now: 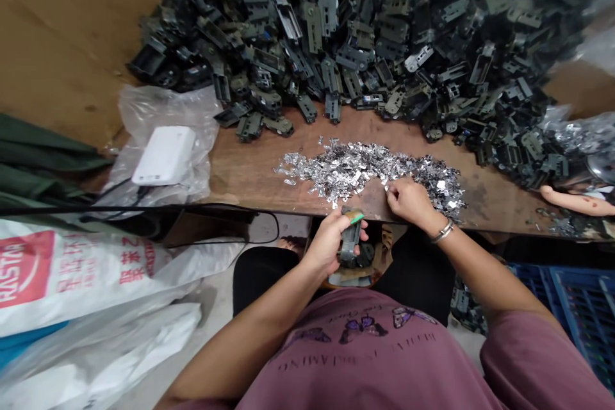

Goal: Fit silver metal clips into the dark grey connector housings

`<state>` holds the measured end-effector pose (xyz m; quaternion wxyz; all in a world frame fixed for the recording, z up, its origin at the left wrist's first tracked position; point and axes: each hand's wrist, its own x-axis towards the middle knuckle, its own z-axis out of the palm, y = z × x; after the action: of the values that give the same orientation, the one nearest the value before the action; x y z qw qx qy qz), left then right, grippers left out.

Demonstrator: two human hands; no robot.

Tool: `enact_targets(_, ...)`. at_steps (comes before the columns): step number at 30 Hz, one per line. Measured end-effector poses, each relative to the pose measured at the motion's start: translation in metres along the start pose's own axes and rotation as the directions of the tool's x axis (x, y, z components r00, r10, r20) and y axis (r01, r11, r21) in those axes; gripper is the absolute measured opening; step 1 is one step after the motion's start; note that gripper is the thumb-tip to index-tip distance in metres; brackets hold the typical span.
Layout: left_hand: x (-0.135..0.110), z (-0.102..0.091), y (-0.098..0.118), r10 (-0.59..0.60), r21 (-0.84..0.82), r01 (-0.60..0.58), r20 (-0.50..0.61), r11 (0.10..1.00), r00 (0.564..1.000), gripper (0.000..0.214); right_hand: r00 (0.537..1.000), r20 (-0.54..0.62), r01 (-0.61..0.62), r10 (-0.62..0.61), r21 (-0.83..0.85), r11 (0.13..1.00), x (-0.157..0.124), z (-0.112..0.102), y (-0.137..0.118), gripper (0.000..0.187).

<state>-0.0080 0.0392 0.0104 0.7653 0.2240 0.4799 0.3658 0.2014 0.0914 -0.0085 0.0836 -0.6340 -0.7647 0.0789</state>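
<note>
My left hand [329,240] is wrapped round a dark grey plastic housing [350,245], held above my lap just in front of the table edge. A green and tan strip shows at the thumb on that hand. My right hand [408,200] is closed in a pinch at the near edge of a pile of small shiny metal pieces [353,166]. Whatever lies between its fingertips is too small to make out. The pile spreads across the wooden table [245,170].
A large heap of dark plastic housings [312,25] fills the back of the table. At left, a white box [164,155] with a cable lies on clear plastic. More housings are in a container [379,256] between my knees. A blue crate [586,307] stands at right.
</note>
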Motion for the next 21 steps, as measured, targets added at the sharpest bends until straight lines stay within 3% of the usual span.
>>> enact_targets(2, -0.001, -0.001, -0.001, 0.018, 0.039, -0.018, -0.005, 0.999, 1.0, 0.032, 1.0, -0.011, 0.0, 0.003, 0.288, 0.958, -0.015, -0.001, -0.008, 0.015)
enact_targets(4, -0.002, 0.0, -0.003, 0.057, 0.07, -0.06, 0.045, 0.996, 0.997, 0.036, 0.999, -0.042, 0.014, 0.012, 0.569, 0.823, -0.032, -0.003, -0.022, 0.013)
enact_targets(6, -0.004, 0.002, -0.005, 0.127, 0.096, -0.137, 0.105, 0.986, 0.986, 0.037, 0.992, -0.126, 0.083, 0.009, 0.702, 0.707, -0.045, -0.006, -0.039, 0.01)
enact_targets(11, -0.012, 0.003, -0.008, 0.266, 0.283, -0.304, 0.165, 0.91, 0.95, 0.027, 0.938, -0.315, 0.322, -0.143, 0.644, 0.694, -0.056, -0.016, -0.068, 0.009)
enact_targets(16, -0.021, -0.002, -0.012, 0.389, 0.483, -0.402, 0.131, 0.778, 0.912, 0.026, 0.918, -0.363, 0.359, -0.16, 0.589, 0.724, -0.063, -0.008, -0.071, 0.014)
enact_targets(21, -0.028, -0.006, -0.017, 0.441, 0.732, -0.367, 0.101, 0.575, 0.892, 0.031, 0.897, -0.353, 0.415, -0.266, 0.467, 0.781, -0.073, 0.005, -0.07, 0.023)
